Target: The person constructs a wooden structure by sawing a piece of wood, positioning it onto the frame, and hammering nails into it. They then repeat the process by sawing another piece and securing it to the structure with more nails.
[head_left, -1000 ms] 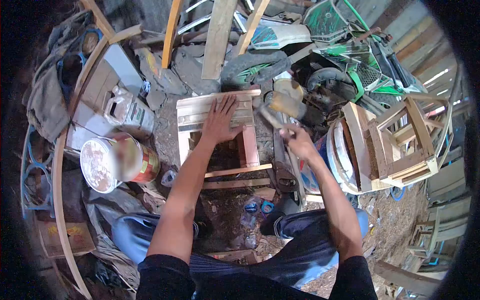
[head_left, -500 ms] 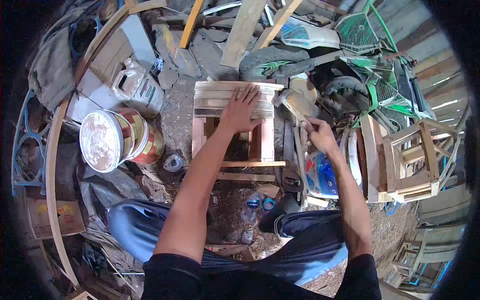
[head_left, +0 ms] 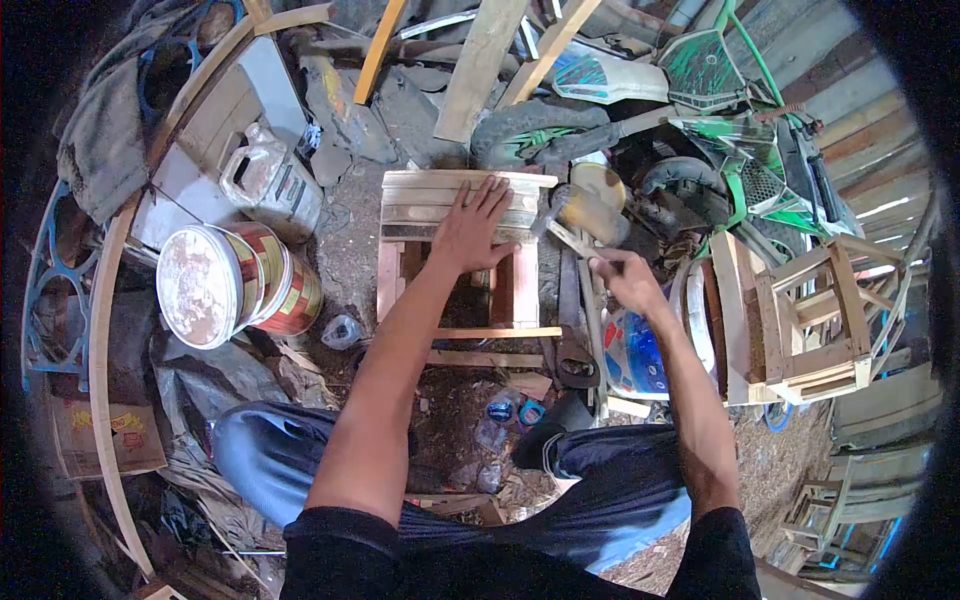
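A small wooden stool frame (head_left: pixel 527 290) stands in front of me, with several pale slats (head_left: pixel 410 197) across its far end. My left hand (head_left: pixel 474 228) lies flat on these slats, fingers stretched out and holding nothing. To the right of the frame, my right hand (head_left: pixel 630 280) is closed around the wooden handle of a hammer (head_left: pixel 572 240). The hammer's far end is raised beside the slats' right edge, apart from them and smeared by motion.
A handsaw (head_left: pixel 575 360) stands right of the frame, near a blue bucket (head_left: pixel 636 355). Paint buckets (head_left: pixel 200 285) and a white jerrycan (head_left: pixel 270 185) sit at left. A green motorbike (head_left: pixel 740 160) and another wooden stool frame (head_left: pixel 815 325) occupy the right side.
My right hand and the hammer have shifted slightly down and left in view, the hammer tilting flatter. My left hand stays flat on the slats. The whole view has shifted a little.
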{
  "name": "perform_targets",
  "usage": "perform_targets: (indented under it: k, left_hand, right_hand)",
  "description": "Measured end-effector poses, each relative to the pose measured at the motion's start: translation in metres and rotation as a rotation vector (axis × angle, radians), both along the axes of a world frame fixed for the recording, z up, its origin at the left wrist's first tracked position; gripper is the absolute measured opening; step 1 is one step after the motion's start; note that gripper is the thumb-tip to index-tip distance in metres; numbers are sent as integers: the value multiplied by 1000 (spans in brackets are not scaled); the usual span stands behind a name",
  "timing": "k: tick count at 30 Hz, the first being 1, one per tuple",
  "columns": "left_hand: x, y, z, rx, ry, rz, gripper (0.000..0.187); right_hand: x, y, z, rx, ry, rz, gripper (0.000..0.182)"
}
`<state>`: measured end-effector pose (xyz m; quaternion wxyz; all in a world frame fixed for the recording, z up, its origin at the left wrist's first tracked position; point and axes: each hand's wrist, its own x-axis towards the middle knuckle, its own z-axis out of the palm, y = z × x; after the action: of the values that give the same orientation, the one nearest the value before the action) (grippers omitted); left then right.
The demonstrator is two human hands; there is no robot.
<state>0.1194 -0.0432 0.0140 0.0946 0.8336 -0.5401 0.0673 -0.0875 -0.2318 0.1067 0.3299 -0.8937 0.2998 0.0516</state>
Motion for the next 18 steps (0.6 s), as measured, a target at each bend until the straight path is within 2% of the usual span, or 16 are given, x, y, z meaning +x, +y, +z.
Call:
perform_targets:
  k: [5, 7, 8, 9, 12, 14, 18]
  left_hand:
    - [1, 0, -3, -20, 20, -11, 87]
    - [1, 0, -4, -41, -6, -12, 87]
    - [1, 0, -5, -36, -6, -13, 87]
    - [2, 0, -5, -21, -24, -12, 88]
    - [3, 0, -5, -30, -51, -22, 87]
    - [3, -1, -4, -44, -68, -42, 85]
    - [3, -1, -3, -34, -44, -20, 86]
  right_hand:
    - [9, -20, -5, -20, -129, -29, 35]
    - [18, -21, 0, -261, -143, 279, 37]
    - [21, -25, 18, -210, 17, 267, 37]
    - [26, -19, 30, -118, 66, 165, 35]
    - [32, -31, 18, -218, 2, 130, 36]
    - [33, -28, 26, -318, 94, 312, 41]
    - [27, -15, 25, -246, -30, 190, 44]
